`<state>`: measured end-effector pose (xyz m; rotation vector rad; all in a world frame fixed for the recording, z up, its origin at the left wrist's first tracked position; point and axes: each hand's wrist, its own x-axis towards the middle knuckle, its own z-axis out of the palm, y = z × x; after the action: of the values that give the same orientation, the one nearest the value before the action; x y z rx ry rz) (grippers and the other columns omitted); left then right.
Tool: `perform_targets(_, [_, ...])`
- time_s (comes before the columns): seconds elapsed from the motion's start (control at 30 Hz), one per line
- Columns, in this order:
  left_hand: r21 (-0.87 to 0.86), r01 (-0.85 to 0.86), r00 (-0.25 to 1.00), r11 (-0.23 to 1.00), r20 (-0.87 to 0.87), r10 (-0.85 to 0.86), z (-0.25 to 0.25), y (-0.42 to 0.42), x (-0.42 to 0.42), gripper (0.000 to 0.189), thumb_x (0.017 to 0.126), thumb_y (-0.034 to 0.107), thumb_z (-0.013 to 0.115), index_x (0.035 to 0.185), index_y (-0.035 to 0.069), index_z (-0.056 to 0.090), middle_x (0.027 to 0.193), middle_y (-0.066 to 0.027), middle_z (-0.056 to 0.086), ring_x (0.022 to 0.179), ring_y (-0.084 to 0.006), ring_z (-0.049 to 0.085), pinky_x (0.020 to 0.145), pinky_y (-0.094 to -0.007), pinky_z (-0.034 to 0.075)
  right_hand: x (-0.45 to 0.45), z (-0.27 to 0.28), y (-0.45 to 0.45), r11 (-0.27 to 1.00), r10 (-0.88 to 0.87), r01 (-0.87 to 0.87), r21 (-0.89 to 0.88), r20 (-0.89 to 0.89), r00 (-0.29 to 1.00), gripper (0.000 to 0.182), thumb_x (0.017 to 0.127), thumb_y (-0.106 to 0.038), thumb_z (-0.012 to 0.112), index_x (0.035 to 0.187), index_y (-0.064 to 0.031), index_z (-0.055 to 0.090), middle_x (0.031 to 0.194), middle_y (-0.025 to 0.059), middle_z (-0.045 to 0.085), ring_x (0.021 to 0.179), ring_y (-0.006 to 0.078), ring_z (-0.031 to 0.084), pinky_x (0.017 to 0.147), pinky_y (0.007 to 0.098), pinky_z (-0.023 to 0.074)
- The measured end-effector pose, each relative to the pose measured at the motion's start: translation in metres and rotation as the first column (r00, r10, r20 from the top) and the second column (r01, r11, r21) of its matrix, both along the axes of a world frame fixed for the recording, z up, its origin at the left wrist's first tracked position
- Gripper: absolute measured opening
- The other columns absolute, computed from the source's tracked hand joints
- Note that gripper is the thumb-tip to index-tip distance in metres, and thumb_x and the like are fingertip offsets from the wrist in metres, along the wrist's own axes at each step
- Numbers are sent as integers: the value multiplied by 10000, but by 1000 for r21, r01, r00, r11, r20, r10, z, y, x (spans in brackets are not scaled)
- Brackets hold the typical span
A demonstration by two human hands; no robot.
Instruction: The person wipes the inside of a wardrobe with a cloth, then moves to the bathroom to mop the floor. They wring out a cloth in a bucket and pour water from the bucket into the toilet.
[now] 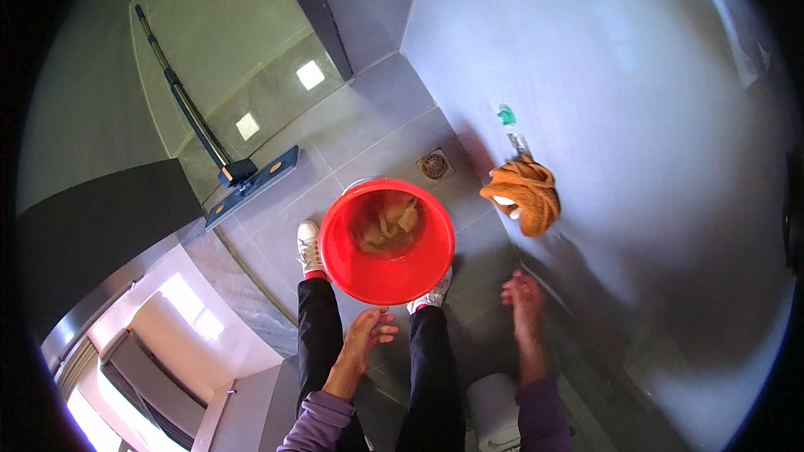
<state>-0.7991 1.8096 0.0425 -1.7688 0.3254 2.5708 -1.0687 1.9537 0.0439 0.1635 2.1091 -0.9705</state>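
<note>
A red plastic bucket (339, 273) stands on the floor between my feet, holding murky water and a soaked, pale brown cloth (408, 218). Its wire handle (361, 182) rests against the far rim. My left hand (370, 331) is just below the near rim, empty, with its fingers loosely spread. To the right, my right hand (524, 294) hovers near the wall, its fingers loosely bent and nothing visible in them. Above that hand an orange-brown towel (534, 191) hangs bunched at the wall, with small white objects showing in its fold.
A flat mop (251, 187) leans at the left. The tiled floor has a floor drain (435, 165) beyond the bucket. A green fitting (506, 115) sits on the grey wall (603, 157). By my right leg is a whitish rounded container (495, 408). My shoes (308, 242) flank the bucket.
</note>
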Motion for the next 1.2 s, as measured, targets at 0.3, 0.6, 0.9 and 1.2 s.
perform_targets(0.3, [-54, -46, 998, 997, -51, 43, -59, -39, 1, 400, 868, 332, 453, 1121, 22, 450, 1074, -141, 538, 860, -198, 561, 765, -300, 437, 97, -211, -125, 502, 844, -834, 229, -342, 414, 361, 724, -137, 564, 1078, -88, 516, 952, 171, 528, 892, 347, 508, 751, 438, 428])
perform_targets(0.6, [67, -28, 996, 997, -87, 33, -59, -65, -20, 408, 876, 312, 441, 1121, -15, 439, 1109, -166, 508, 905, -231, 558, 756, -306, 452, 97, -366, -136, 486, 871, -824, 291, -91, 482, 430, 687, -218, 615, 1082, -77, 523, 1023, 121, 569, 943, 283, 532, 805, 378, 422])
perform_targets(0.9, [168, -179, 981, 969, 105, 163, -101, -16, 17, 519, 846, 414, 469, 1217, 63, 375, 1206, -101, 422, 973, -233, 517, 762, -363, 463, 137, -56, -132, 959, 249, -160, -233, 426, 870, 325, 758, -173, 619, 1012, 10, 536, 868, 73, 590, 785, 125, 558, 687, 253, 452])
perform_targets(1.2, [-15, -429, 878, 903, -243, 413, -58, -16, -26, 512, 809, 427, 494, 1170, 68, 449, 1026, -92, 562, 878, -226, 558, 786, -371, 449, 144, 87, -120, 961, 147, 36, -276, 614, 776, 308, 726, -54, 603, 1012, 38, 534, 907, 54, 587, 821, 107, 548, 732, 245, 437])
